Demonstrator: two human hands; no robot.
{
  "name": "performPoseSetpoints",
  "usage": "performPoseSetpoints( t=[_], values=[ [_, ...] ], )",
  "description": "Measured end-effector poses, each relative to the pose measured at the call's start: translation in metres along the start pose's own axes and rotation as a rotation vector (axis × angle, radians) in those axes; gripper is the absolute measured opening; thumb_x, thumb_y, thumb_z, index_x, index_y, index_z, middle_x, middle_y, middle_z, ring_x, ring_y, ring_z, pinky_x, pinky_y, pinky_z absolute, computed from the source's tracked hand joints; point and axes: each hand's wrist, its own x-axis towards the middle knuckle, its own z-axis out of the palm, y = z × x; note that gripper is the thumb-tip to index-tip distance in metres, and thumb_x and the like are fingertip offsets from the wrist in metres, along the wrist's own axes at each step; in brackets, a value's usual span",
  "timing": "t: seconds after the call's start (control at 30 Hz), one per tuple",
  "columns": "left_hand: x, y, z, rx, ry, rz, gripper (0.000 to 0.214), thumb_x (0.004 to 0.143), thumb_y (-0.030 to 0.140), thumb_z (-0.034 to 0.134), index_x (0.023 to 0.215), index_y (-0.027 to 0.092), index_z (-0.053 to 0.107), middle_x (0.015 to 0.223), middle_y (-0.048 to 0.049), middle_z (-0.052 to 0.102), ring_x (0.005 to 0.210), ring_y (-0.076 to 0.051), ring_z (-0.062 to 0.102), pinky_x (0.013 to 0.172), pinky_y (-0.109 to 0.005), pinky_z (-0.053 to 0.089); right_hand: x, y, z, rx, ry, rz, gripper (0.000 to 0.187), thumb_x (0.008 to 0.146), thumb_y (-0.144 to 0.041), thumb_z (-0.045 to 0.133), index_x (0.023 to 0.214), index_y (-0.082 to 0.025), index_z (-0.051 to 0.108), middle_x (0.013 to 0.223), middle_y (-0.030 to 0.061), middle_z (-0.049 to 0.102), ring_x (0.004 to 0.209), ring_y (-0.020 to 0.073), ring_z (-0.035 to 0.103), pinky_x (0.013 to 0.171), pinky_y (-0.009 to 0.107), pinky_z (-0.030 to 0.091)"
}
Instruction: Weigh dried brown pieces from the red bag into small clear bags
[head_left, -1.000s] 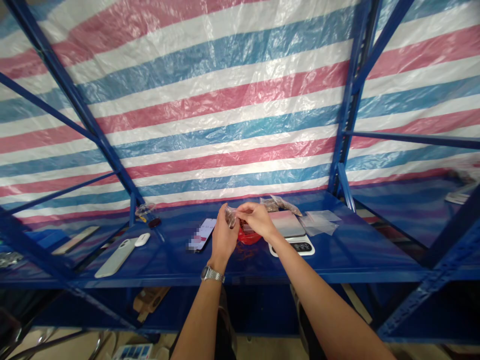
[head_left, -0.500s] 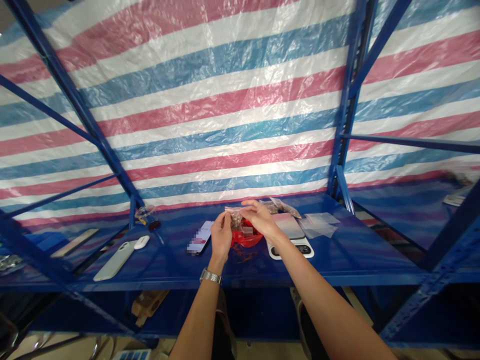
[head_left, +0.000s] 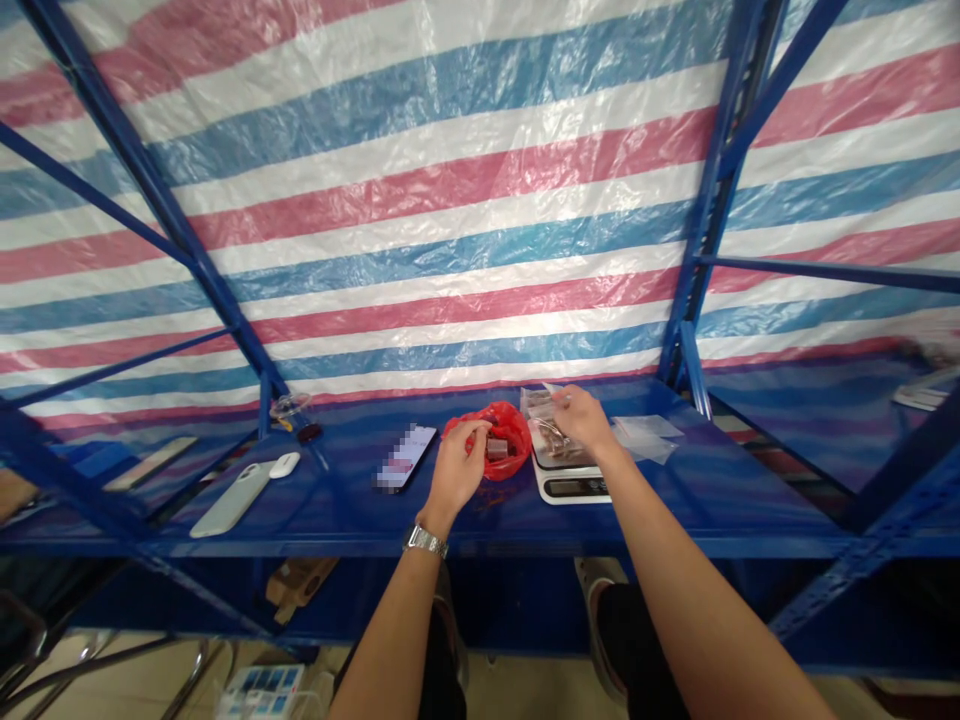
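While the right hand [head_left: 577,415] has the upper part of the clear bag [head_left: 551,440] pinched, the left hand [head_left: 456,465] hovers at the red bag [head_left: 517,468]
Over the pan of the white scale [head_left: 576,490] goes the little bag of brown bits — whether it rests there fully, I can't tell; it looks light, limp and slick, its contents likely brittle, so the flat top edge seems the place to grip — and whether the left fingertips grasp anything is too small to make out
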Motion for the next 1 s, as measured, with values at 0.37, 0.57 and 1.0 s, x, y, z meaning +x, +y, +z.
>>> performPoseSetpoints(
  t=[0.37,0.57,1.0],
  values=[
    [0.004,-0.001,0.004,0.033,0.052,0.005,0.025,0.1,0.025,0.051,0.099,0.023,0.076,0.109,-0.0075,0.079,0.104,-0.023,0.072,0.097,-0.037,0.053,-0.001,-0.011,-0.035,0.072,0.236,0.209,0.034,0.097,-0.033,0.052,0.118,-0.023,0.076,0.124,0.0117,0.075,0.123,0.0363,0.062,0.107,0.053,0.041],
    [0.005,0.005,0.009,0.023,0.037,0.001,0.025,0.099,0.026,0.051,0.1,0.023,0.076,0.109,-0.0072,0.079,0.103,-0.023,0.073,0.096,-0.036,0.053,-0.007,-0.019,-0.041,0.103,0.205,0.219,0.031,0.096,-0.029,0.054,0.115,-0.024,0.077,0.122,0.0097,0.077,0.122,0.0348,0.063,0.108,0.052,0.041],
    [0.007,0.006,0.016,0.029,0.017,-0.015,0.025,0.098,0.027,0.051,0.1,0.023,0.075,0.112,-0.0069,0.079,0.102,-0.024,0.073,0.094,-0.036,0.054,0.0,0.008,-0.042,-0.143,0.167,0.227,0.034,0.098,-0.033,0.05,0.113,-0.023,0.078,0.114,0.0139,0.078,0.114,0.0357,0.069,0.102,0.05,0.043]
  ],
)
